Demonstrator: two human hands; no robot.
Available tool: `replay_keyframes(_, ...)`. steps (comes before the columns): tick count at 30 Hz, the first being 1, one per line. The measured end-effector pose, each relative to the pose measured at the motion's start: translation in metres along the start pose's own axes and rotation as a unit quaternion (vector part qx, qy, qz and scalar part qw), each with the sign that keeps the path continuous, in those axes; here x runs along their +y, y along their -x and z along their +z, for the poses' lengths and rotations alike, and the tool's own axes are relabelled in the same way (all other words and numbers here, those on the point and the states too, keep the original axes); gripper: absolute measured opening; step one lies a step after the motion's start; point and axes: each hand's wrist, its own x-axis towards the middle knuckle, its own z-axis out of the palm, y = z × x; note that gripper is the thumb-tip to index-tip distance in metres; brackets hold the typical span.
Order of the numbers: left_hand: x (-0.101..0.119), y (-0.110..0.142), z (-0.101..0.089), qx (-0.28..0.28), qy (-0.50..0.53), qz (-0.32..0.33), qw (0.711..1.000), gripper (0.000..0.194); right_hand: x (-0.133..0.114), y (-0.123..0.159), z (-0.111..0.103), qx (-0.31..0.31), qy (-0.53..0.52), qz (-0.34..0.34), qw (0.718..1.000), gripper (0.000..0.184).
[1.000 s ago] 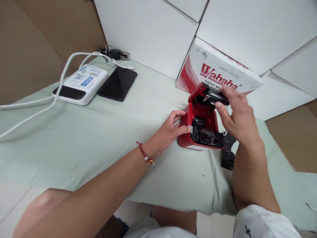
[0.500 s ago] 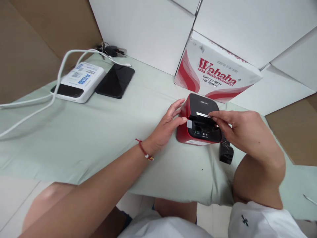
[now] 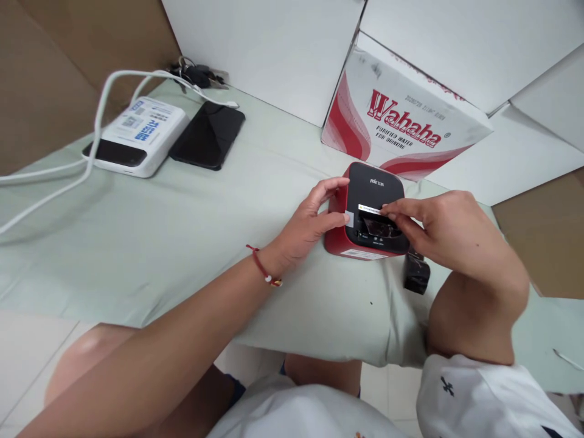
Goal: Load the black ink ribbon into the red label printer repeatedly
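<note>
A small red and black box-shaped device (image 3: 337,238), which looks like a label printer, stands on the cloth-covered table. My left hand (image 3: 303,234) braces its left side, the thumb on the front corner and the fingers along the top edge. At the front edge of the black lid (image 3: 371,188), beside a white sticker, the thumb and fingers of my right hand (image 3: 438,225) are pinched together. Below that edge a dark, shiny piece (image 3: 381,227) shows in the slot. A black glossy object (image 3: 416,275) lies just right of the device, partly hidden by my right hand.
Behind the device stands a white and red Wahaha carton (image 3: 406,121). To the left are a white box-like gadget (image 3: 150,131) with a white cable (image 3: 98,128), a black phone (image 3: 208,135) and keys (image 3: 201,74). A thin white stick (image 3: 568,360) lies at far right.
The device's lid has come down toward the body, with my right fingers still at its edge. A shiny dark piece now shows in the slot. My view has shifted slightly.
</note>
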Motion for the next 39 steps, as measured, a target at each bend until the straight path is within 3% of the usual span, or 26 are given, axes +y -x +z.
replay_keyframes(4, 0.001, -0.002, 0.001, 0.03, -0.003, -0.026, 0.999, 0.081, -0.001, 0.005, -0.004, -0.011, 0.067, 0.004, 0.998, 0.041)
replay_keyframes(9, 0.007, -0.004, 0.001, 0.024, 0.022, -0.089, 0.996, 0.106, -0.008, 0.021, -0.013, 0.014, -0.041, -0.08, 0.996, 0.039)
replay_keyframes(11, 0.009, -0.004, 0.001, 0.024, 0.033, -0.108, 0.993, 0.109, -0.012, 0.028, -0.017, -0.007, -0.065, -0.128, 0.99, 0.04)
replay_keyframes(16, 0.009, -0.004, 0.003, 0.025, 0.034, -0.098, 0.994, 0.098, -0.016, 0.035, -0.017, -0.056, -0.069, -0.157, 0.984, 0.049)
replay_keyframes(20, 0.008, -0.003, 0.004, 0.021, 0.046, -0.092, 0.994, 0.081, -0.011, 0.02, -0.007, -0.035, -0.099, -0.067, 0.992, 0.042)
replay_keyframes(24, 0.006, -0.002, 0.002, 0.019, 0.045, -0.087, 0.995, 0.061, 0.0, -0.016, 0.016, 0.006, -0.034, 0.049, 0.998, 0.039)
replay_keyframes(28, 0.005, 0.0, 0.002, 0.021, 0.045, -0.092, 0.994, 0.054, 0.01, -0.044, 0.031, -0.053, -0.01, 0.071, 0.996, 0.04)
replay_keyframes(34, 0.004, -0.002, 0.001, 0.02, 0.048, -0.096, 0.994, 0.055, 0.006, -0.064, 0.026, -0.181, 0.054, 0.056, 0.98, 0.046)
replay_keyframes(36, 0.004, -0.002, 0.001, 0.019, 0.043, -0.096, 0.994, 0.055, 0.002, -0.065, 0.022, -0.183, 0.061, 0.05, 0.98, 0.043)
replay_keyframes(39, 0.002, -0.002, 0.001, 0.031, 0.036, -0.104, 0.993, 0.055, 0.003, -0.048, 0.008, -0.135, 0.002, 0.063, 0.989, 0.043)
